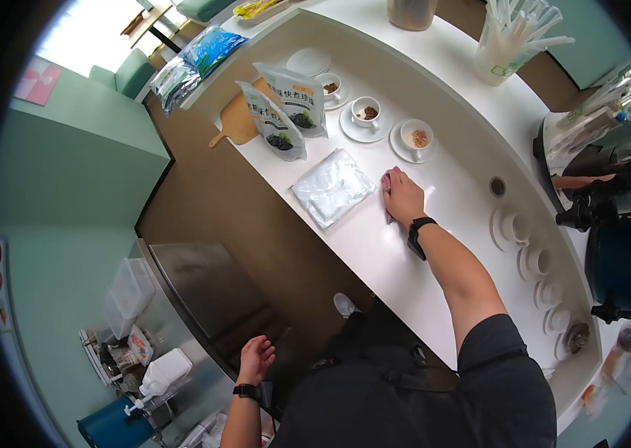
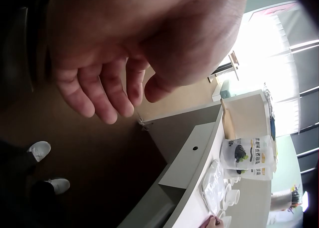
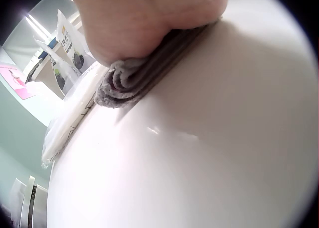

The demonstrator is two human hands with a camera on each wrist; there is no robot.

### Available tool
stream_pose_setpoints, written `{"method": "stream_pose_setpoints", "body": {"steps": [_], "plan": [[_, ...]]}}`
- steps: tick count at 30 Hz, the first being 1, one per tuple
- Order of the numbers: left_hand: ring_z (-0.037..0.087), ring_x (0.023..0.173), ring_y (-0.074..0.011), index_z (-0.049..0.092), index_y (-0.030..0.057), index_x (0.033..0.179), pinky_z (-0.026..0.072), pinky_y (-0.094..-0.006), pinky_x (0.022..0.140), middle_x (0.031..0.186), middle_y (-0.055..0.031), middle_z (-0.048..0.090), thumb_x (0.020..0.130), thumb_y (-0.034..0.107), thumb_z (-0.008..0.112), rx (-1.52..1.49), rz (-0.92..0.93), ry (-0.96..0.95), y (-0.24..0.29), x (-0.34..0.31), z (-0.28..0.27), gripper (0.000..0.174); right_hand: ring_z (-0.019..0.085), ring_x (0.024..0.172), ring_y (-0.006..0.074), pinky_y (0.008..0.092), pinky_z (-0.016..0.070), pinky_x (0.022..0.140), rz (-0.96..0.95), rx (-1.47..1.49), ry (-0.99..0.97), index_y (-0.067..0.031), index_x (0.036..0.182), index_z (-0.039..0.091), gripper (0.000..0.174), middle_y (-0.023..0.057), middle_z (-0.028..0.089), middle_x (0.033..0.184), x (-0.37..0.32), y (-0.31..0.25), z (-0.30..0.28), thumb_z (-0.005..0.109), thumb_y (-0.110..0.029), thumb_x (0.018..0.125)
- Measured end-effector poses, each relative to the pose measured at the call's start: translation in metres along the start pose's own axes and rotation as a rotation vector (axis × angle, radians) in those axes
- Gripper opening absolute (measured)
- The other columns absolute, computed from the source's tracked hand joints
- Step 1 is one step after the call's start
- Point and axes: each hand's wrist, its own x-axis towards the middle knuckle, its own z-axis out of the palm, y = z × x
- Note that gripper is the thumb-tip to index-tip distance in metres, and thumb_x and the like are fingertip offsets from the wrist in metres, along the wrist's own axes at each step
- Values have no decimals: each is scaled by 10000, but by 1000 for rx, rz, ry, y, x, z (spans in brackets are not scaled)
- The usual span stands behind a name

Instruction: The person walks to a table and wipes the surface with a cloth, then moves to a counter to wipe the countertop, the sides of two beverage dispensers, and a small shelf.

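A folded cloth (image 3: 122, 83), greyish in the right wrist view and pinkish in the head view (image 1: 387, 187), lies on the white counter (image 1: 397, 261). My right hand (image 1: 405, 196) grips it from above, its palm side low over the cloth (image 3: 149, 24); the fingertips are largely hidden. Just left of that hand lies a flat clear plastic package (image 1: 333, 187). My left hand (image 1: 256, 360) hangs away from the counter over the floor, fingers loosely bent and holding nothing, as the left wrist view also shows (image 2: 144, 44).
Beyond the package stand two printed pouches (image 1: 274, 119), (image 1: 297, 97) beside a wooden board (image 1: 239, 119). Cups on saucers with small contents (image 1: 365, 112), (image 1: 416, 138) line the back. Several white cups (image 1: 515, 226) stand at the right, near a round hole (image 1: 497, 187) in the counter.
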Motion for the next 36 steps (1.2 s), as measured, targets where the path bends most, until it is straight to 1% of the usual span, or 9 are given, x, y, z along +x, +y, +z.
{"method": "stream_pose_setpoints", "body": {"steps": [2,5,7,15,18,23,29,33,36], "plan": [[635,832,-180,612,146,1082,514,-362,740,909,-10,646,982,258,553,20,13,4,3,-2,1,162,652,900,291,408,533,768,12,61,52,-98,1073,596,241,96,635,1000,0,-5,3,621,-201,857],[635,844,-185,611,139,1095,516,-366,746,931,-18,646,985,261,546,45,14,10,1,-1,0,176,645,845,298,419,529,736,-176,33,-23,-92,1063,604,233,102,624,952,-13,-1,-6,624,-179,848],[633,850,-185,610,137,1096,517,-366,748,939,-20,646,986,261,543,39,12,1,-4,3,-3,179,628,826,316,426,523,719,-291,103,-43,-109,1129,613,311,110,605,923,-30,3,-1,626,-163,823],[634,845,-173,608,135,1087,517,-355,738,933,-13,651,984,246,551,-35,4,-11,-18,-1,-5,162,596,702,307,424,497,616,-564,226,-104,-72,1077,612,213,112,566,798,-148,-22,-23,617,-139,875],[637,828,-163,608,138,1077,518,-344,724,911,-5,657,979,242,565,-81,8,3,-22,-5,-10,150,564,641,299,414,473,571,-691,228,-239,-78,1072,622,226,103,531,754,-187,-14,-37,638,-140,855],[639,816,-159,611,141,1058,520,-339,714,894,-1,659,972,239,580,-177,24,28,-35,-14,-36,134,582,646,298,405,492,567,-739,153,-324,-120,1148,647,329,98,551,764,-192,-3,-51,663,-150,821],[632,814,-161,609,142,1032,520,-350,723,889,0,652,964,242,593,-248,6,66,-60,-16,-56,122,628,714,311,416,522,614,-484,30,-191,-138,1223,619,425,111,576,865,-135,-38,-4,655,-168,800],[630,831,-167,606,148,1033,518,-355,727,900,-1,646,958,246,598,-265,-2,52,-75,-12,-62,125,640,813,324,432,530,698,-276,13,-226,-158,1258,594,463,110,590,955,-119,-69,20,636,-165,797],[630,838,-170,603,152,1036,517,-357,727,900,1,642,954,242,597,-258,-23,50,-81,-6,-61,121,646,827,322,433,533,713,-307,-7,-283,-181,1274,585,465,113,592,982,-127,-66,13,630,-182,810]]}}
